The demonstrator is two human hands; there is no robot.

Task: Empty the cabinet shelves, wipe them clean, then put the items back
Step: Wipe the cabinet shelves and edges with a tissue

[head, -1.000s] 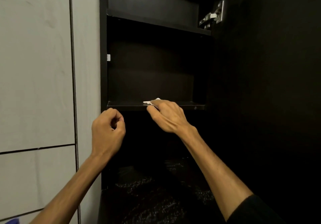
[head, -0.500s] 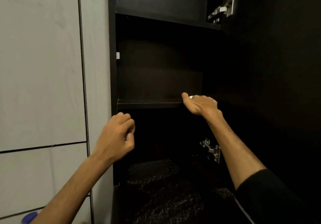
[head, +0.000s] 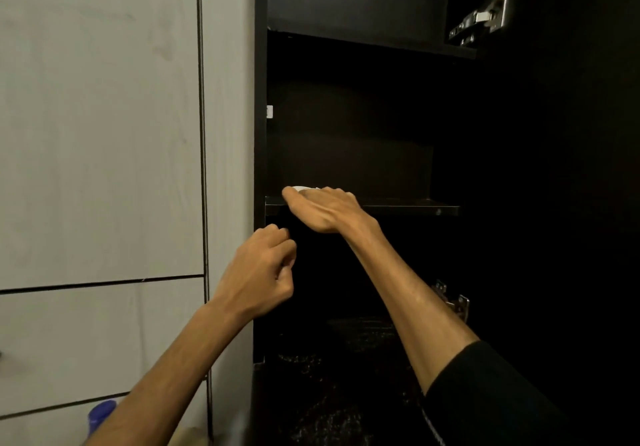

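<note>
The dark cabinet stands open with bare shelves. My right hand [head: 327, 208] lies palm down at the left end of the middle shelf [head: 412, 207], pressing a white cloth [head: 302, 188] of which only a small edge shows past the fingers. My left hand [head: 263, 272] hovers below that shelf near the cabinet's left side panel [head: 259, 134], fingers curled into a loose fist with nothing seen in it. A second shelf [head: 381, 45] sits higher up, bare as well.
Pale wall panels [head: 104, 134] fill the left. Metal door hinges show at the top right [head: 485, 19] and lower right [head: 453, 302]. A blue cap [head: 102, 412] peeks in at the bottom left. A dark speckled surface [head: 339, 393] lies under the shelves.
My right hand swept with the cloth from the shelf's middle to its right end, then back to the left end. My left hand stayed curled below the shelf.
</note>
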